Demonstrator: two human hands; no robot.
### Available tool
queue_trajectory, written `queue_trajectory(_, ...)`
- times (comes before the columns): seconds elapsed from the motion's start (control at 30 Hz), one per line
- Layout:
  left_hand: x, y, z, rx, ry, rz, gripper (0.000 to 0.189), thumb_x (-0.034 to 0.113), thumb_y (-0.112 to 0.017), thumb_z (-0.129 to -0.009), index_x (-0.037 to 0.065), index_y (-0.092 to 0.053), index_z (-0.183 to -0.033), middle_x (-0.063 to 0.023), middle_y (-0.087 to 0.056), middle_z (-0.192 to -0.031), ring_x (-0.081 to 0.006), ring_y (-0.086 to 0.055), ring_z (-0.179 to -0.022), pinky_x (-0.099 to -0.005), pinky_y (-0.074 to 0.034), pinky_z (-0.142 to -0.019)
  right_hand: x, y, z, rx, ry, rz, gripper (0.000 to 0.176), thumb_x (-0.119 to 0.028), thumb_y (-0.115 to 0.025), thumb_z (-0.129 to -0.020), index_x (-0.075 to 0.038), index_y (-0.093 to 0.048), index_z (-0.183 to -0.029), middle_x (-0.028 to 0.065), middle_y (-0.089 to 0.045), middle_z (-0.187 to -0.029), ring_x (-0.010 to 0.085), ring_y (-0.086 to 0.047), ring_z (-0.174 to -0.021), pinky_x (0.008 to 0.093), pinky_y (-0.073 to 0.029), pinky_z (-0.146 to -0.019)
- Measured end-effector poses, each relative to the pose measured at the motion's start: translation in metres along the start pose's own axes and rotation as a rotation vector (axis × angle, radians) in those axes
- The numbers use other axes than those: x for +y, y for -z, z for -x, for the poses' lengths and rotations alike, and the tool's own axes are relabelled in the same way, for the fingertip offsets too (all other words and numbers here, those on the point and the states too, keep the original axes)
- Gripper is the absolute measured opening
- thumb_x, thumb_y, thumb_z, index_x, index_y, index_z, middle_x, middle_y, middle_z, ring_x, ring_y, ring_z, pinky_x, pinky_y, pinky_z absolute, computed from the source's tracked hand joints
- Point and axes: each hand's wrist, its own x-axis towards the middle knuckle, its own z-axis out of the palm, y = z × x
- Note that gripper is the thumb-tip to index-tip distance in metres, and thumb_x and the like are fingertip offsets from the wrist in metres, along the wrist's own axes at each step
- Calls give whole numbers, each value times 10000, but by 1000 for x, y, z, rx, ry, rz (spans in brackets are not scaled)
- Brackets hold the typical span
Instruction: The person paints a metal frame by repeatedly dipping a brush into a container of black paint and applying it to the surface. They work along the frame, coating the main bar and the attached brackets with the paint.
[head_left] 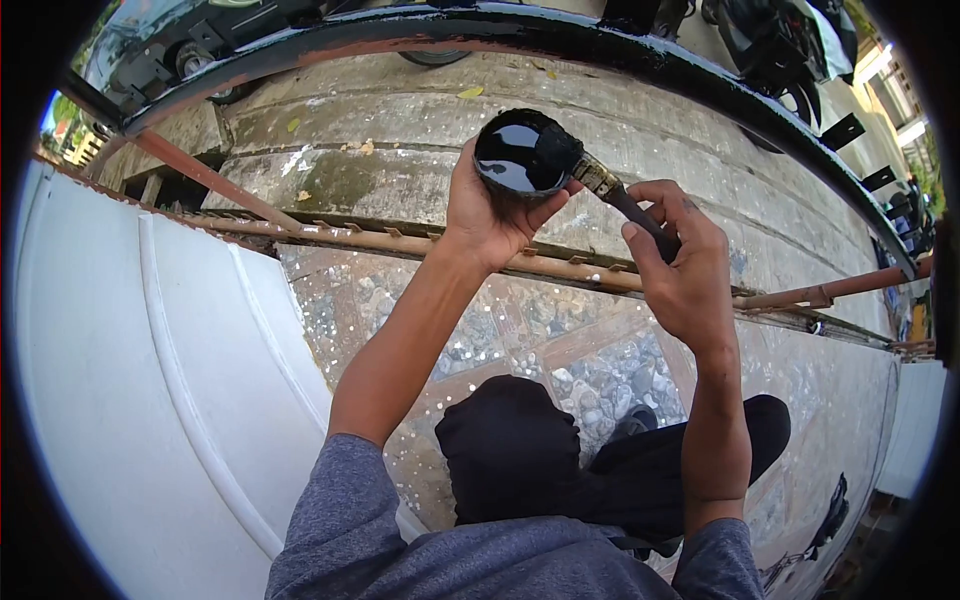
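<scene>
Left hand clamped round paint cup, held up over rusty track. Brush has tip in cup, long axis running down-right into right hand, which is closed on handle. Black rail lies beyond cup.

Bright daylight is falling across an outdoor yard. A white wall is filling the left side, with a raised seam running down its smooth surface. A floor of pebbles set between reddish tile strips is stretching below, ending at a rusty rail that is running across the view. Beyond it, stained concrete paving is lying with a few yellow leaves on it. A black curved metal bar is arching over the top, and a car is standing behind it at the left.
</scene>
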Motion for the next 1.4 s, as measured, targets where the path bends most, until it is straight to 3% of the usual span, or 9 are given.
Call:
queue_trajectory(0.27, 15, -2, -4, 34, -60, -27, 574, 538, -344, -989, 75, -559, -1250, -130, -668, -1137, -281, -693, -997, -432, -647, -787, -2, -34, 7, 249, 206, -3, 245, -80, -675, -861, -8, -705, -1093, 125, -590, -793, 261, -595, -672, 352, -466, -624)
queue_trajectory(0.3, 15, -1, -4, 16, -59, -36, 566, 535, -343, -990, 82, -559, -1250, -120, -669, -1136, -271, -694, -994, -433, -647, -785, -3, -34, 8, 229, 183, 2, 258, -44, -658, -867, -2, -702, -1118, 87, -562, -825, 169, -548, -711, 283, -441, -634)
queue_trajectory(0.43, 10, 1, -10, -19, -34, -49, 557, 532, -344, -991, 89, -570, -1241, -109, -672, -1133, -263, -698, -982, -427, -649, -780, -3, -34, 7, 258, 192, -31, 246, -49, -662, -868, 10, -697, -1105, 91, -562, -810, 175, -545, -683, 286, -435, -617)
queue_trajectory(0.53, 11, 5, -18, -157, -24, 50, 584, 477, -401, -995, 4, -514, -1319, -263, -615, -1207, -354, -671, -1053, -440, -635, -821, -9, -34, 6, 241, 125, -145, 226, -67, -660, -872, 16, -701, -1078, 98, -575, -799, 182, -561, -663, 286, -437, -597)
queue_trajectory(0.77, 25, -7, -21, -194, -54, 2, 604, 453, -364, -999, -51, -498, -1305, -270, -616, -1178, -418, -642, -1075, -420, -636, -844, -20, -43, -19, 120, -16, -566, 214, -105, -644, -926, 47, -693, -1069, 13, -588, -793, 59, -491, -638, 237, -374, -534)
queue_trajectory(0.83, 28, -11, -15, -172, -32, 30, 606, 451, -359, -1001, -52, -495, -1310, -272, -614, -1182, -426, -634, -1087, -428, -634, -849, -13, -43, -23, 116, -59, -670, 280, -157, -610, -979, 71, -658, -1135, -7, -534, -733, 2, -378, -464, 191, -264, -415)
queue_trajectory(0.9, 27, -21, -13, -47, -54, 10, 627, 513, -351, -985, -22, -547, -1246, -205, -660, -1105, -442, -674, -984, -407, -658, -773, -11, -34, -10, 182, -142, -715, 279, -151, -610, -977, 67, -658, -1144, -15, -545, -727, 2, -396, -469, 187, -283, -417)
queue_trajectory(1.1, 29, -10, -14, -76, -80, -32, 636, 525, -356, -985, -20, -548, -1249, -212, -662, -1102, -421, -683, -973, -403, -656, -778, -24, -45, -6, 84, -68, -745, 230, -136, -611, -964, 56, -686, -1064, -16, -573, -740, -5, -402, -503, 200, -292, -443)
queue_trajectory(1.4, 21, -17, -22, -60, -8, 22, 637, 514, -351, -985, -35, -539, -1249, -228, -651, -1105, -440, -659, -1026, -416, -654, -783, 0, -8, 20, 288, -199, -807, 261, -154, -607, -973, 61, -673, -1104, -4, -574, -772, 8, -420, -475, 173, -278, -408)
